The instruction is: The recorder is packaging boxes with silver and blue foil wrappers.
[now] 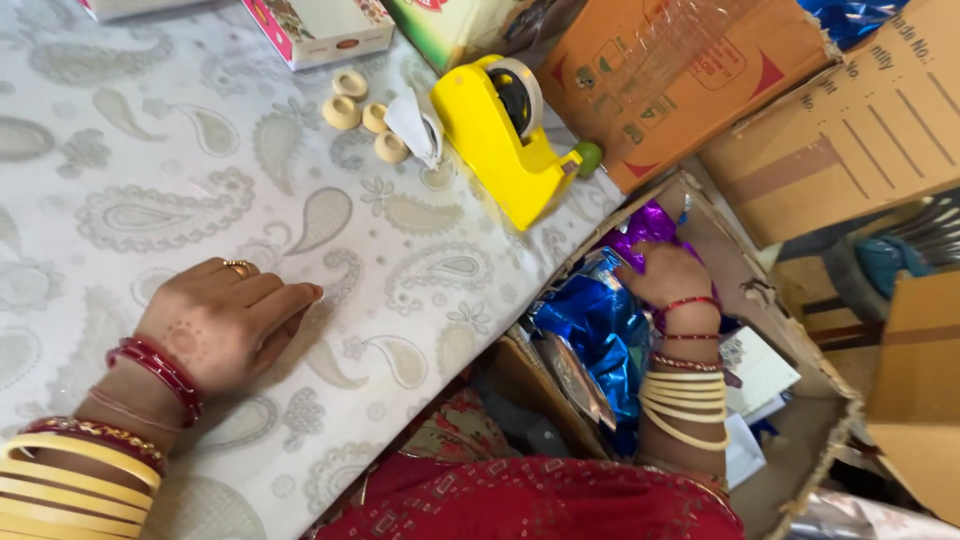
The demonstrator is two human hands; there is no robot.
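Head camera, looking down: your left hand [225,322] lies in the lower left of the frame, palm down on the paisley-patterned table cover [150,150]. Its fingers are loosely curled and drawn together, pointing right, and they clamp nothing; they only touch the cloth. A ring sits on one finger, and red and yellow bangles [80,460] ring the wrist and forearm.

Your right hand [668,275] is at centre right, reaching down into an open cardboard box [800,400] that stands just beside the table edge. The hand rests on crinkled purple foil [645,225]; the fingers are buried in it, so you cannot tell from this view whether they are closed on it or merely pressing. Blue foil [595,330] lies directly below and left of the purple, inside the same box, touching your wrist area. White paper pieces [755,370] lie deeper in the box, to the right of your forearm.

Top centre, a yellow tape dispenser [505,140] stands on the table near its right edge, well apart from both hands. Just left of it lie several small cream rings [343,112] and a crumpled white scrap [415,125]. A printed carton [320,30] sits at the top edge. Brown cardboard cartons [850,130] fill the upper right.
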